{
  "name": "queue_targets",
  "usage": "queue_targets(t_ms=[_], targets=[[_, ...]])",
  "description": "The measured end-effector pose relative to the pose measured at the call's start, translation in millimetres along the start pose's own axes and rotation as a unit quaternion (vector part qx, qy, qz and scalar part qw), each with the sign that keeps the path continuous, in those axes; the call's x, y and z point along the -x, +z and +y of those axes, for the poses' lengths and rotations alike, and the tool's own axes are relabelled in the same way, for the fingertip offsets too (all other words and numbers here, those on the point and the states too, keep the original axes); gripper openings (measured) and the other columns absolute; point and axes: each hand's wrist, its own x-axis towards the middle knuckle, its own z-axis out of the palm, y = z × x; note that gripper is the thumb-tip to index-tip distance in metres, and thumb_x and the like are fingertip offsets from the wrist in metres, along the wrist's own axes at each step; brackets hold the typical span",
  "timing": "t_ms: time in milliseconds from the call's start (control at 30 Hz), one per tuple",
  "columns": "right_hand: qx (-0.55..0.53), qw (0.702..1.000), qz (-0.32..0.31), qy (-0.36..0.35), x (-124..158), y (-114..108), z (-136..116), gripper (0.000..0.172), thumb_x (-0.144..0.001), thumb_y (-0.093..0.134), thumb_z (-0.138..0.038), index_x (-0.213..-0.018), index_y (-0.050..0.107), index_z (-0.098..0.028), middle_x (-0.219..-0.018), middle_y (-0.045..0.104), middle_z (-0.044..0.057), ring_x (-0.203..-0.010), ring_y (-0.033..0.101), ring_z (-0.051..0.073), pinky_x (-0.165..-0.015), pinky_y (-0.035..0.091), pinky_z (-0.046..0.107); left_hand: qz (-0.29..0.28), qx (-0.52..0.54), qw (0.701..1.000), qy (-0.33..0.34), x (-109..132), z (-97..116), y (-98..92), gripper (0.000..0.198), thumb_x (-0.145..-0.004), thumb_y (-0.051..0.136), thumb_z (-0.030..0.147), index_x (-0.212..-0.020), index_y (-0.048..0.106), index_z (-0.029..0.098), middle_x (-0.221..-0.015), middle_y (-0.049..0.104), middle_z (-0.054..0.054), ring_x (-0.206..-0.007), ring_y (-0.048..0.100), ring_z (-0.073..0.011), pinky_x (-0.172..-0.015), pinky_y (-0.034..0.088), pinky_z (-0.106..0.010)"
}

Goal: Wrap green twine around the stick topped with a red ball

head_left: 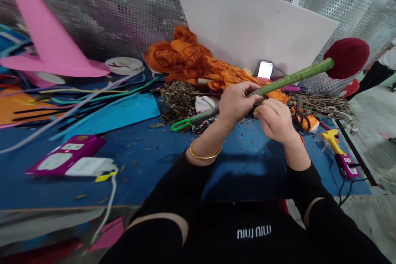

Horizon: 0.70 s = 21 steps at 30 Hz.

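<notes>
My left hand (234, 104), with a gold bangle at its wrist, is wrapped round a long stick (293, 77) held slantwise above the table. Green wrapping covers the stick's upper right stretch; the lower left stretch looks grey. At its upper right end sits a dark red rounded head (347, 57), and a bright green loop (182, 124) shows at the lower left end. Just below the stick, my right hand (274, 119) is closed in a pinch. Whatever lies between its fingers is too small to make out.
Orange cloth (185, 55) and dried plant bits (179, 95) lie behind my hands. Scissors (299, 117) and a yellow glue gun (331, 138) are at right. A purple power strip (69, 152), blue sheet (130, 111) and pink cone hat (52, 45) are at left. A white board (247, 16) leans behind.
</notes>
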Motion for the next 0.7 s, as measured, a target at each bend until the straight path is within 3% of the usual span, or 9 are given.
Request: queue_targets(t_ms=[133,200,367,500,700], targets=[[-0.069,0.998,0.0,0.004,-1,-5,0,0.037,-0.11,0.039,-0.03,-0.078,0.057,-0.025,-0.073,0.061,0.001,-0.072,0.057,0.014,-0.068,0.048,0.031,-0.015,0.006,1.0,0.011,0,0,-3.1,0.026,-0.079,0.071,0.015,-0.102,0.083,0.016,-0.095,0.082,-0.002,-0.085,0.073,-0.0207,-0.086,0.057,-0.033],[-0.11,0.993,0.011,0.045,0,-8,2,0.037,-0.111,0.038,-0.033,-0.082,0.06,-0.024,-0.078,0.065,0.001,-0.075,0.062,0.013,-0.071,0.052,0.03,-0.02,-0.019,1.0,0.005,1,2,-3.7,0.027,-0.08,0.071,0.015,-0.103,0.084,0.017,-0.095,0.082,-0.002,-0.086,0.074,-0.0215,-0.086,0.057,-0.034],[-0.225,0.958,0.103,0.148,3,-11,15,0.036,-0.111,0.044,-0.042,-0.085,0.061,-0.023,-0.085,0.069,0.002,-0.083,0.07,0.013,-0.08,0.059,0.032,-0.025,-0.119,0.993,-0.012,6,11,1.7,0.021,-0.082,0.078,0.022,-0.102,0.084,0.024,-0.094,0.081,-0.002,-0.094,0.074,-0.0265,-0.093,0.055,-0.038],[-0.265,0.942,0.143,0.146,4,-9,28,0.037,-0.11,0.047,-0.042,-0.081,0.06,-0.023,-0.083,0.069,0.001,-0.083,0.071,0.012,-0.08,0.06,0.032,-0.058,-0.162,0.985,0.01,11,15,9.5,0.02,-0.083,0.082,0.026,-0.103,0.083,0.027,-0.096,0.081,-0.001,-0.1,0.074,-0.0301,-0.092,0.054,-0.037],[-0.288,0.931,0.159,0.159,2,-5,35,0.04,-0.108,0.05,-0.048,-0.079,0.061,-0.022,-0.081,0.069,0.0,-0.084,0.071,0.013,-0.082,0.06,0.032,-0.105,-0.275,0.955,0.031,15,21,10.5,0.034,-0.092,0.076,0.042,-0.121,0.081,0.024,-0.111,0.083,-0.008,-0.107,0.076,-0.0347,-0.084,0.055,-0.037]])
